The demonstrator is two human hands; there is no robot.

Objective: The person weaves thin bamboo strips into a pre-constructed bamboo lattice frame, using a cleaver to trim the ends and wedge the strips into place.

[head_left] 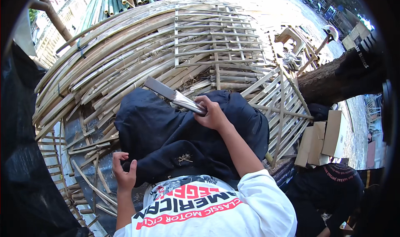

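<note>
My right hand (210, 113) is closed around the handle end of a broad-bladed knife (161, 89), held over my lap. Its flat, square-ended metal blade points to the far left, above the dark cloth (179, 129) on my knees. My left hand (124, 170) is by my left thigh, thumb raised and fingers loosely curled apart from it, with nothing visible in it. A few pale shavings (185, 158) lie on the dark cloth between my arms.
Long split bamboo strips (112, 49) are piled ahead and to the left. A bamboo lattice (214, 41) lies on them; another slatted panel (279, 112) is at my right. Beyond are a log (323, 81), an opened cardboard box (321, 141) and a person in black (329, 187).
</note>
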